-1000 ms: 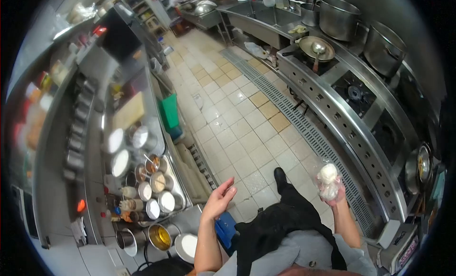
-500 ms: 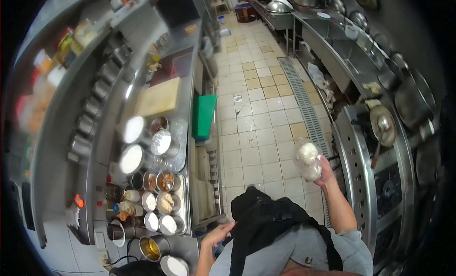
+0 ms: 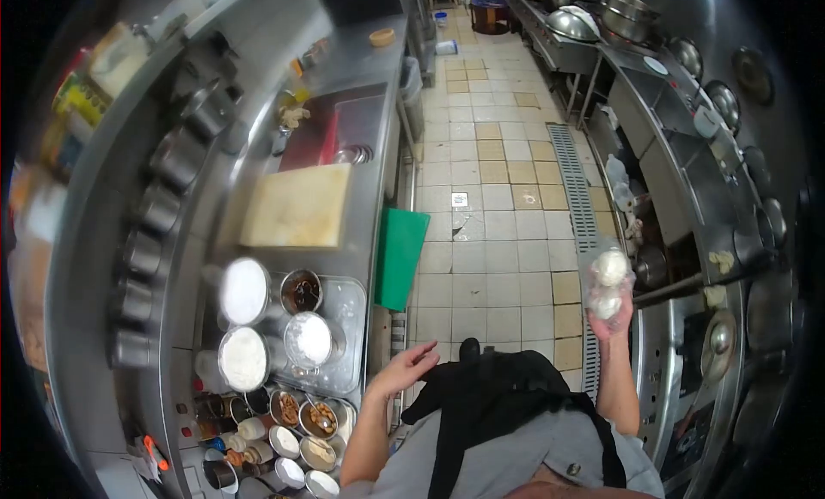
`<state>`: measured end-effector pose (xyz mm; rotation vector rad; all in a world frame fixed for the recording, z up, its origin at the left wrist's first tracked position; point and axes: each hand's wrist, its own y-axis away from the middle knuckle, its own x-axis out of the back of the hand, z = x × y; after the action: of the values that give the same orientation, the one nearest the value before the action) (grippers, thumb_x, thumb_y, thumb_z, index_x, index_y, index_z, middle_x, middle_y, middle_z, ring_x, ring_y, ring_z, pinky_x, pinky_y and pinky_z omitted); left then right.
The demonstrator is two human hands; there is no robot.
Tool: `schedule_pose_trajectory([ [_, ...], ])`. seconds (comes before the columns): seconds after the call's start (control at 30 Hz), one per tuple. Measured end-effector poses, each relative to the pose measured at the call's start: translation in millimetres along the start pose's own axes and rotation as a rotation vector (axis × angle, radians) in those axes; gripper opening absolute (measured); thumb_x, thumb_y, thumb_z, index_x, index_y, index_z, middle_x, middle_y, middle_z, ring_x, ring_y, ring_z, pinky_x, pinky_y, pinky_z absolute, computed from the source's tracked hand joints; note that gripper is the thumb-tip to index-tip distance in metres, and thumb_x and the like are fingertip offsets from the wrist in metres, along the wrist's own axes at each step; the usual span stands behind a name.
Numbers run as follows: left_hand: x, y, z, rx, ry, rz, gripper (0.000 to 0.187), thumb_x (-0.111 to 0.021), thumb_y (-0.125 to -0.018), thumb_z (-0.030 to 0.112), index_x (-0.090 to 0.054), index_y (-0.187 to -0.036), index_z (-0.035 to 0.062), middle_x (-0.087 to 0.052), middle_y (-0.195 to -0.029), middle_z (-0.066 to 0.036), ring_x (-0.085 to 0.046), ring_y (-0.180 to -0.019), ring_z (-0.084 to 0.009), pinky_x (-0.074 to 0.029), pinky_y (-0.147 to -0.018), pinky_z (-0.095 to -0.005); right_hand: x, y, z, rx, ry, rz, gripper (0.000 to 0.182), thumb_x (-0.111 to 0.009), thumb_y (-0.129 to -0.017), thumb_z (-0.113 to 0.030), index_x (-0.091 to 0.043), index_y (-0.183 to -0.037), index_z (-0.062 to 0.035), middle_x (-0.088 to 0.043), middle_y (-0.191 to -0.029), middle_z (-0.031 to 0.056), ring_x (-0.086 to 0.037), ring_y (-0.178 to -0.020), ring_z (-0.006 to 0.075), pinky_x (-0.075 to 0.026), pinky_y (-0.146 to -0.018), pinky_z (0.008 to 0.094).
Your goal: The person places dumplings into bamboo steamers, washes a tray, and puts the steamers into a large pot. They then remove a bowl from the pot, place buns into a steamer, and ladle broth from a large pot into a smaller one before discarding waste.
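My right hand (image 3: 611, 325) is wrapped round the lower end of a clear plastic bag holding two white round balls (image 3: 612, 268), one above the other. The bag is held out over the floor at the right, near the drain grating. My left hand (image 3: 404, 370) hangs in front of my body with nothing in it, its fingers stretched out. It is nearest to the edge of the left counter and the metal tray (image 3: 351, 323), where tubs of white powder (image 3: 244, 359) stand.
A cutting board (image 3: 296, 205) lies on the left counter; a green board (image 3: 400, 258) hangs at its side. Metal cups of ingredients (image 3: 319, 420) stand at lower left. A sink (image 3: 687, 147) and a stove with a wok and ladle (image 3: 718, 344) line the right. A tiled aisle (image 3: 481, 233) runs between.
I have moved forward along the aisle, so the counters shift in view. My right hand has carried the bag further right and up in view; my left hand has risen, fingers extended.
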<state>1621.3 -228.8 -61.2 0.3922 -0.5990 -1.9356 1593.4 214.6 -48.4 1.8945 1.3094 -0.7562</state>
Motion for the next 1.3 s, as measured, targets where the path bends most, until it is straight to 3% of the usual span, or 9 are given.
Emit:
schedule_pose_trajectory([
  [0.03,11.6,-17.5,20.0,-0.068,-0.066,-0.058,0.060,-0.064,-0.101,0.037,-0.049,-0.149,0.0039,-0.070,-0.111,-0.004,-0.062,-0.095,-0.0108,-0.050,-0.086,-0.0274,-2.4,-19.1,3.4,0.086,-0.116,0.187,0.058,-0.055,-0.101,-0.048,-0.047,-0.144,-0.0098,-0.064,-0.128,0.0138,-0.070,-0.086,0.0233,-0.059,-0.050,0.0341],
  [0.07,20.8,-34.6,42.5,-0.061,-0.062,-0.043,0.060,-0.064,-0.101,0.037,-0.049,-0.149,0.0039,-0.070,-0.111,-0.004,-0.062,-0.095,-0.0108,-0.050,-0.086,-0.0274,22.1,-33.8,0.1,0.047,-0.144,-0.104,0.056,-0.055,-0.102,-0.045,-0.046,-0.146,-0.0111,-0.061,-0.134,0.0153,-0.070,-0.096,0.0242,-0.062,-0.056,0.0355],
  [0.3,24.3,-166.6,182.0,-0.065,-0.291,-0.383,0.051,-0.057,-0.105,0.033,-0.050,-0.148,0.0063,-0.064,-0.133,-0.012,-0.058,-0.120,-0.0161,-0.045,-0.102,-0.0298,80.6,-124.1,20.1,0.098,-0.168,-0.048,0.060,-0.050,-0.103,-0.045,-0.036,-0.153,-0.0153,-0.046,-0.152,0.0188,-0.070,-0.099,0.0267,-0.061,-0.052,0.0391],
  [0.37,19.0,-205.1,212.5,-0.363,-0.409,-0.606,0.047,-0.054,-0.106,0.033,-0.055,-0.143,0.0051,-0.059,-0.142,-0.018,-0.057,-0.129,-0.0233,-0.042,-0.108,-0.0323,73.0,-157.4,12.6,0.105,-0.125,0.037,0.061,-0.051,-0.103,-0.045,-0.036,-0.154,-0.0156,-0.046,-0.152,0.0183,-0.069,-0.095,0.0252,-0.060,-0.051,0.0376],
  [0.57,55.8,-299.6,306.2,-0.270,-0.235,-0.315,0.044,-0.054,-0.106,0.031,-0.057,-0.142,0.0046,-0.059,-0.143,-0.015,-0.053,-0.134,-0.0215,-0.041,-0.110,-0.0334,59.6,-343.8,-13.8,-0.059,0.011,-0.033,0.060,-0.047,-0.103,-0.048,-0.039,-0.151,-0.0130,-0.056,-0.141,0.0174,-0.071,-0.090,0.0244,-0.061,-0.052,0.0360],
  [0.77,83.1,-373.5,347.7,-0.420,0.220,0.109,0.066,-0.062,-0.102,0.035,-0.035,-0.157,0.0104,-0.047,-0.152,-0.016,-0.049,-0.138,-0.0269,-0.042,-0.110,-0.0403,-131.6,-563.3,13.6,-0.402,0.282,-0.483,0.060,-0.060,-0.098,-0.040,-0.044,-0.143,-0.0027,-0.063,-0.123,0.0162,-0.068,-0.089,0.0228,-0.062,-0.064,0.0373],
  [0.87,101.6,-441.1,383.7,-0.446,0.491,0.219,0.082,-0.066,-0.099,0.040,-0.021,-0.162,0.0131,-0.042,-0.155,-0.018,-0.046,-0.140,-0.0313,-0.042,-0.110,-0.0462,-212.5,-637.9,71.8,-0.471,0.440,-0.695,0.056,-0.059,-0.100,-0.036,-0.046,-0.145,-0.0048,-0.062,-0.129,0.0110,-0.065,-0.108,0.0200,-0.056,-0.089,0.0355],
  [1.07,233.3,-639.6,430.1,-0.698,1.058,0.255,0.066,-0.057,-0.102,0.047,-0.039,-0.152,0.0078,-0.056,-0.139,-0.016,-0.056,-0.127,-0.0287,-0.047,-0.105,-0.0406,-352.3,-739.2,198.5,-0.514,0.817,-1.085,0.065,-0.064,-0.100,-0.037,-0.040,-0.152,-0.0072,-0.053,-0.141,0.0108,-0.055,-0.126,0.0198,-0.049,-0.101,0.0361],
  [1.3,345.4,-748.1,510.6,-0.592,1.496,0.164,0.047,-0.053,-0.101,0.052,-0.063,-0.117,0.0086,-0.069,-0.106,-0.013,-0.068,-0.097,-0.0299,-0.056,-0.087,-0.0450,-457.7,-867.3,211.4,-0.502,0.920,-0.940,0.080,-0.068,-0.098,-0.036,-0.025,-0.159,-0.0087,-0.040,-0.154,0.0124,-0.048,-0.134,0.0233,-0.045,-0.107,0.0378],
])
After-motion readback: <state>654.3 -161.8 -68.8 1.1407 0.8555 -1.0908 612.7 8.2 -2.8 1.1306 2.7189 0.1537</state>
